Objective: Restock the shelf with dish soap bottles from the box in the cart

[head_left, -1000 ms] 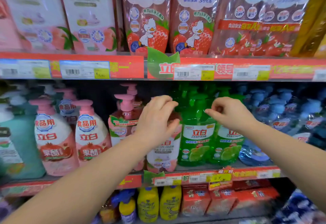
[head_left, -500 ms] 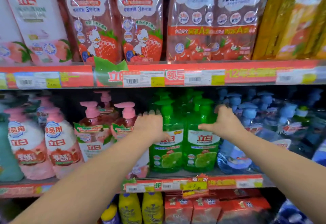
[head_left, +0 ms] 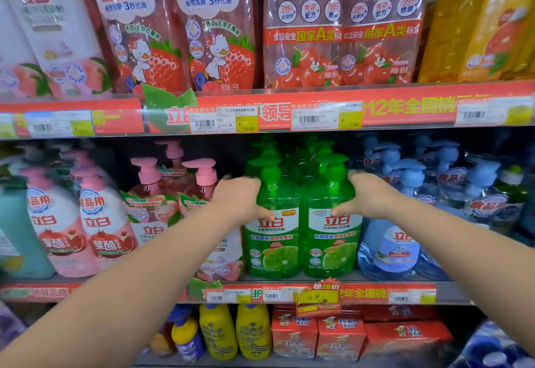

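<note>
Two green lime dish soap bottles stand side by side at the front of the middle shelf (head_left: 376, 292), with more green pump bottles behind them. My left hand (head_left: 241, 198) wraps the left side of the left green bottle (head_left: 273, 240), thumb across its label. The right green bottle (head_left: 333, 240) is gripped on its right shoulder by my right hand (head_left: 366, 195), thumb on the label. Both bottles are upright and rest on the shelf. The cart and its box are out of view.
Pink pump bottles (head_left: 153, 202) stand left of the green ones, blue pump bottles (head_left: 402, 222) to the right. Refill pouches (head_left: 304, 25) fill the upper shelf. Yellow bottles (head_left: 234, 333) and red boxes (head_left: 341, 335) sit on the lower shelf. A price tag (head_left: 318, 298) hangs at the shelf edge.
My hands moved from hovering near the bottle tops to clasping the outer sides of the two front green bottles. The view has moved closer and shifted right.
</note>
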